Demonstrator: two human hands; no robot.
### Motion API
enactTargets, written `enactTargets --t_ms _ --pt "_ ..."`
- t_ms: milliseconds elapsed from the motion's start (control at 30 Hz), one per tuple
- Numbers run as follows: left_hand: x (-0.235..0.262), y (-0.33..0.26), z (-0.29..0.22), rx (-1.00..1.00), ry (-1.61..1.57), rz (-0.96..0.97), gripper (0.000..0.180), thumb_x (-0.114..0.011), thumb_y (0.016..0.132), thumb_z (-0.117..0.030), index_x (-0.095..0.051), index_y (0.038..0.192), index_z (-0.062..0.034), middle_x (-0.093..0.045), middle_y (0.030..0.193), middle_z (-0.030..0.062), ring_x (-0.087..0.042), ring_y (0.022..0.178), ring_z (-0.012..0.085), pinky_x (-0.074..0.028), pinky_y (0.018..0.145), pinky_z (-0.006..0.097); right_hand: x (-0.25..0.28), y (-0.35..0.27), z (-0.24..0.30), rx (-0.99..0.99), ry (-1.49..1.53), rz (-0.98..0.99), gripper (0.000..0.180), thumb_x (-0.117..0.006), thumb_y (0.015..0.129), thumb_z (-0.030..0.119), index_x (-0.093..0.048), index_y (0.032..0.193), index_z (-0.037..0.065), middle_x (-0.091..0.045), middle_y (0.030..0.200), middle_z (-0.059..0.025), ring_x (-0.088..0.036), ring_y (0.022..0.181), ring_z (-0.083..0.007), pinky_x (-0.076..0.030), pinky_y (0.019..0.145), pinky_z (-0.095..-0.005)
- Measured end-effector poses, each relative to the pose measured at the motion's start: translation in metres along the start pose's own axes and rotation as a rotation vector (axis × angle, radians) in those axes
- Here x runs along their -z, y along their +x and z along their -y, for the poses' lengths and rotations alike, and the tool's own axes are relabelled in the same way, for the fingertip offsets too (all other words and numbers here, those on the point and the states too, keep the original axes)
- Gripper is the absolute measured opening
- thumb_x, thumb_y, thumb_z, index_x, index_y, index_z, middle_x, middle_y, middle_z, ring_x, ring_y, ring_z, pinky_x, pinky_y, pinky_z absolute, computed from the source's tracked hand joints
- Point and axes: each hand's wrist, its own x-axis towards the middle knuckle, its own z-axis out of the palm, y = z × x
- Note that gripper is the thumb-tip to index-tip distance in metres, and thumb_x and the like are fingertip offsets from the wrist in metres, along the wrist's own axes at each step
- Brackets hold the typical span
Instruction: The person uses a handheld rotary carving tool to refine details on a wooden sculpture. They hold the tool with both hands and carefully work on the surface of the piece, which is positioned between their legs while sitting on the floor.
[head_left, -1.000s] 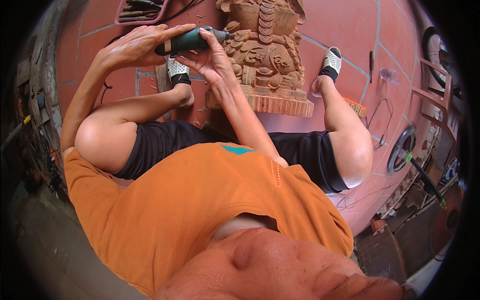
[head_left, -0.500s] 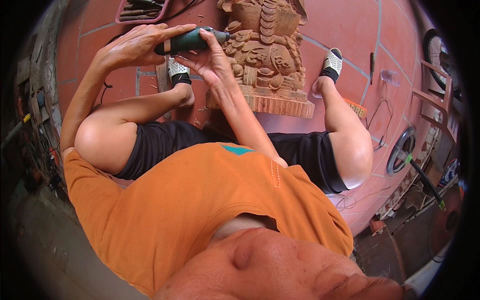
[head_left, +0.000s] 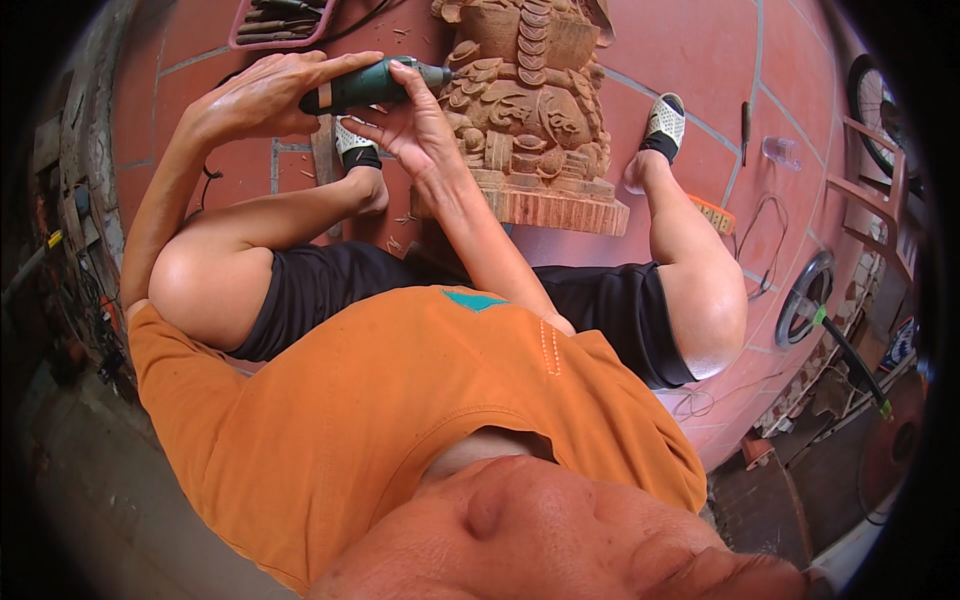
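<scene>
A dark green rotary tool [head_left: 362,88] lies level in front of me, its narrow grey nose pointing right, at the left side of a carved wooden statue [head_left: 540,110]. My left hand [head_left: 262,95] grips the rear of the tool, thumb side along its top. Around the front part, the fingers of my right hand [head_left: 418,135] close with thumb above and other fingers below and behind. Whether the bit touches the wood cannot be made out. The statue rests on a ridged wooden base and stands between my feet, with its upper part cut off by the frame's top edge.
A pink basket [head_left: 236,28] of carving tools stands at the upper left. To the right lie a thin dark tool [head_left: 745,133], a clear cup [head_left: 781,153], an orange power strip [head_left: 713,215] and a fan-like round object [head_left: 806,298]. Wood shavings dot the red tiles.
Both hands and the rotary tool have shifted slightly left along the statue's side. The statue looks unmoved.
</scene>
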Motion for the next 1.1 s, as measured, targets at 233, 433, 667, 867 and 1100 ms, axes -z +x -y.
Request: enactTargets --t_ms 233,433,667,867,1100 --pt "-0.002 0.0 0.002 0.017 0.022 0.016 0.107 -0.075 0.068 0.0 -0.03 0.159 -0.0323 -0.059 0.093 0.0099 -0.062 0.083 0.0303 -0.049 0.074 0.044 0.0 0.0 0.001 0.004 -0.016 -0.008 0.049 -0.075 0.089 0.034 -0.054 0.125 0.008 -0.062 0.116 -0.0155 -0.068 0.105 -0.0358 -0.062 0.083 -0.0585" --pt "-0.006 -0.001 0.004 0.032 0.047 0.027 0.105 -0.08 0.072 -0.005 -0.029 0.16 -0.032 -0.06 0.096 0.0095 -0.061 0.085 0.0298 -0.049 0.075 0.044 0.003 0.001 0.002 -0.02 0.022 0.014 0.045 -0.077 0.088 0.03 -0.057 0.124 0.011 -0.061 0.118 -0.0154 -0.066 0.108 -0.0398 -0.06 0.091 -0.0594" --pt "-0.008 -0.004 0.004 -0.037 0.06 -0.064 0.099 -0.069 0.068 0.0 -0.035 0.157 -0.0253 -0.058 0.083 0.0115 -0.06 0.077 0.0291 -0.049 0.069 0.042 0.003 0.002 -0.002 -0.006 -0.004 0.002 0.049 -0.075 0.089 0.032 -0.053 0.126 0.009 -0.062 0.118 -0.0157 -0.068 0.107 -0.0367 -0.063 0.083 -0.0575" --pt "-0.002 -0.003 0.001 0.029 0.024 0.032 0.104 -0.08 0.074 -0.007 -0.028 0.16 -0.0325 -0.059 0.094 0.0099 -0.06 0.083 0.0302 -0.048 0.074 0.045 0.003 0.002 -0.002 -0.006 0.012 0.004 0.048 -0.075 0.089 0.032 -0.053 0.126 0.009 -0.061 0.118 -0.0163 -0.068 0.106 -0.0367 -0.063 0.083 -0.0576" --pt "0.001 -0.007 -0.002 -0.01 0.017 0.001 0.104 -0.079 0.073 -0.005 -0.028 0.16 -0.0321 -0.06 0.095 0.0107 -0.061 0.084 0.0311 -0.048 0.076 0.045 -0.001 0.0 -0.005 0.001 0.032 0.018 0.05 -0.075 0.089 0.032 -0.053 0.126 0.008 -0.061 0.117 -0.017 -0.068 0.106 -0.0375 -0.061 0.086 -0.0597"
